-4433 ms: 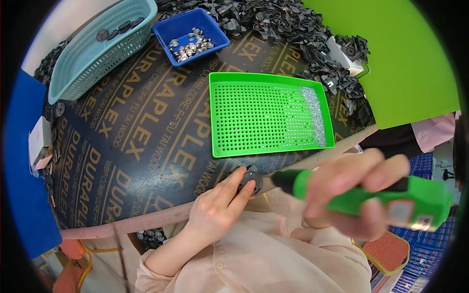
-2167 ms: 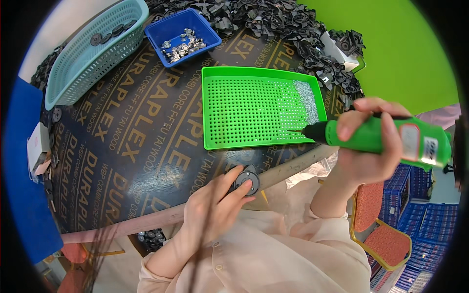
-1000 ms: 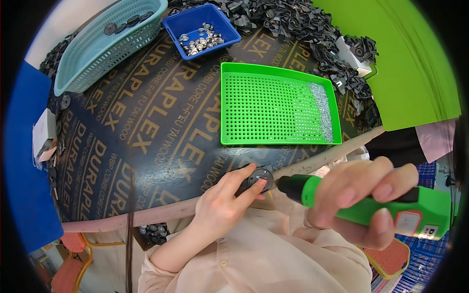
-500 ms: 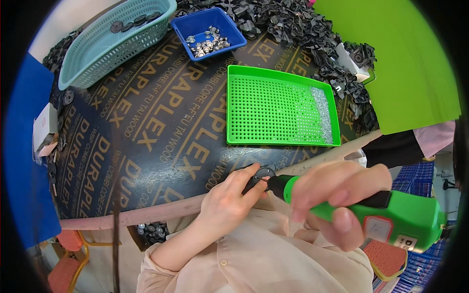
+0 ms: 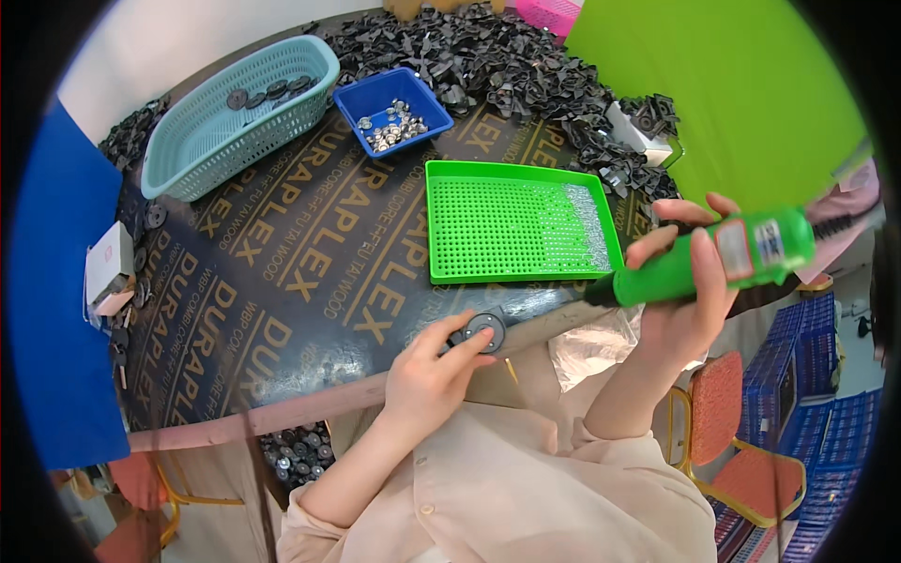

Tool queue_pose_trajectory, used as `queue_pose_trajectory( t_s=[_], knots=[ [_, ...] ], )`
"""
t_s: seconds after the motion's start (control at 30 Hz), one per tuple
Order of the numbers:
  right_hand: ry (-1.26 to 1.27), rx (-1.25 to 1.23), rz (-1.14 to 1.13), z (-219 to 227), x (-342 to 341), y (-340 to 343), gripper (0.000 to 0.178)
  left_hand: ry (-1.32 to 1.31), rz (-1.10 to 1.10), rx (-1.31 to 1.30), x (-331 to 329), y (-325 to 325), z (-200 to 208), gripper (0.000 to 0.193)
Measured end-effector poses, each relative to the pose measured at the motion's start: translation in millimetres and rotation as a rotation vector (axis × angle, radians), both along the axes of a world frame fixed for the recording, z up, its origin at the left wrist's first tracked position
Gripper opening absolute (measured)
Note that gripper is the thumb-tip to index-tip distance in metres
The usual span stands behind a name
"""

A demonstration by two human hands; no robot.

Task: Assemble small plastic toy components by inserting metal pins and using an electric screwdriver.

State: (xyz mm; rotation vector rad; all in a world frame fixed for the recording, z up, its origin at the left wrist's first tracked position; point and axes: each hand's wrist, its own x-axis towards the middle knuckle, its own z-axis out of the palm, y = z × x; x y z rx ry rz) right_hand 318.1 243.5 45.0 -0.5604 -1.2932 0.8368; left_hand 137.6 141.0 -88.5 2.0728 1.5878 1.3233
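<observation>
Disc (image 5: 496,327), below frame centre, grasped in the fingers of your left hand (image 5: 424,368); your right hand (image 5: 699,305) clenches the driver (image 5: 662,275), apart, nose sloping down-left toward it.

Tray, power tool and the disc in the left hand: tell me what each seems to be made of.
Tray: likely moulded plastic, slightly glossy, from its even bright green and neat rows of holes.
Power tool: green body looks like hard plastic, smooth and rounded.
Disc in the left hand: smooth, dark grey, dull sheen; plastic or coated metal, I cannot tell.
</observation>
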Motion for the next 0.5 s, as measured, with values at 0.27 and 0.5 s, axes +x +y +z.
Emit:
queue_pose_trajectory(
  t_s=[0.27, 0.5],
  knots=[
    [-0.117, -0.066, -0.349, -9.9, 48.3, 35.0, 0.040, -0.459, -0.022, -0.036, -7.1, -2.6, 8.3, 0.087],
    [-0.164, -0.086, -0.410, -33.6, 66.1, 57.1, 0.045, -0.452, -0.060, -0.036, -4.8, -2.5, 8.7, 0.096]
  ],
)
